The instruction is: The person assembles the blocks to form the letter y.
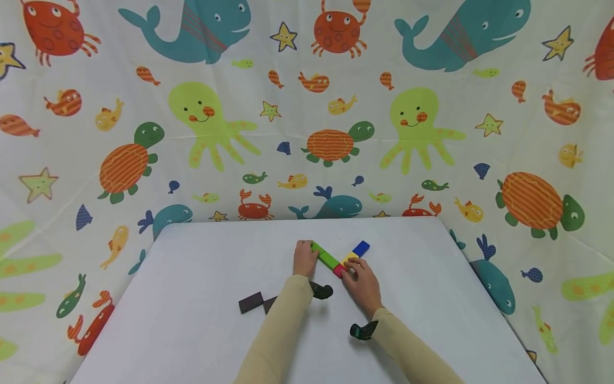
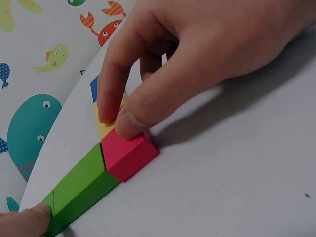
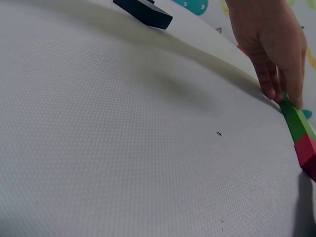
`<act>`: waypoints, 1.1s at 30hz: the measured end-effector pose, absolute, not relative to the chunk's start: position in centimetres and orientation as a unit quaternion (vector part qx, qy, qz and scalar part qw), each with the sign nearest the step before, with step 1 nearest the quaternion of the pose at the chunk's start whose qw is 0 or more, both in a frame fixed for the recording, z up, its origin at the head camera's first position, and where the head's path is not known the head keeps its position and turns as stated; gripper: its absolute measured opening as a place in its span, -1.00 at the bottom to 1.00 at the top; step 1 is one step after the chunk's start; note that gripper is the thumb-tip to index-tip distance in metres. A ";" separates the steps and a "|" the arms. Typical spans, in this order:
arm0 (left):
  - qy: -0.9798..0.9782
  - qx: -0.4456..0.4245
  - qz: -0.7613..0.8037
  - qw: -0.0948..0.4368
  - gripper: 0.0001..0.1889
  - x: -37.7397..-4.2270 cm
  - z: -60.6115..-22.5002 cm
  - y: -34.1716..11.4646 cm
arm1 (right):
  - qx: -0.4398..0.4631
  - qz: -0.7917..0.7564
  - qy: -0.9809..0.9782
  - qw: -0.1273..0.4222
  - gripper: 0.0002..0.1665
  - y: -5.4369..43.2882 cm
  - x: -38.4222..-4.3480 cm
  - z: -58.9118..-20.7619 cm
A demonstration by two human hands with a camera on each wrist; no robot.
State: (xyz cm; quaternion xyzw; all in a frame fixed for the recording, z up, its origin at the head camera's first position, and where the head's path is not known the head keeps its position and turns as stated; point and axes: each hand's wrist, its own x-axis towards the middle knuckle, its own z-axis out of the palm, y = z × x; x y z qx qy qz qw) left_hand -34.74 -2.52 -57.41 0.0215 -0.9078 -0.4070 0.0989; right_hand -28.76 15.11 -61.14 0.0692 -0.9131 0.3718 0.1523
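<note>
My left hand (image 1: 305,260) pinches the far green block (image 2: 48,210) between thumb and fingers; in the right wrist view the left hand (image 3: 274,47) is at this end of the row. Another green block (image 1: 328,260) continues toward a red block (image 2: 129,154) at the corner. My right hand (image 1: 363,285) bends over the corner, its thumb on the red block's edge and its forefinger against the yellow block (image 1: 351,257), pinching there. Beyond the yellow block lies a blue block (image 1: 361,248). Together the blocks form a V on the white table.
A dark brown block (image 1: 251,302) lies on the white table (image 1: 192,277) left of my left arm. Another dark block (image 1: 269,304) touches it, partly hidden by the sleeve. Behind the table hangs a cloth (image 1: 288,69) printed with sea animals.
</note>
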 end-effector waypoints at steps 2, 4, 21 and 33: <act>-0.907 0.024 -0.411 0.094 -0.68 -34.6 -57.3 -2.5 | 0.070 0.373 -0.912 0.152 -0.64 15.1 -28.7 -61.0; -0.906 0.025 -0.414 0.092 -0.68 -34.6 -57.2 -2.6 | 0.069 0.373 -0.913 0.151 -0.64 15.1 -28.7 -61.1; -0.915 -0.003 -0.396 0.077 -0.63 -34.4 -56.9 -3.5 | 0.064 0.384 -0.910 0.143 -0.64 14.9 -28.8 -61.2; -0.934 -0.161 -0.273 -0.168 -0.58 -31.3 -52.2 -13.5 | 0.063 0.388 -0.908 0.142 -0.66 15.1 -28.6 -60.9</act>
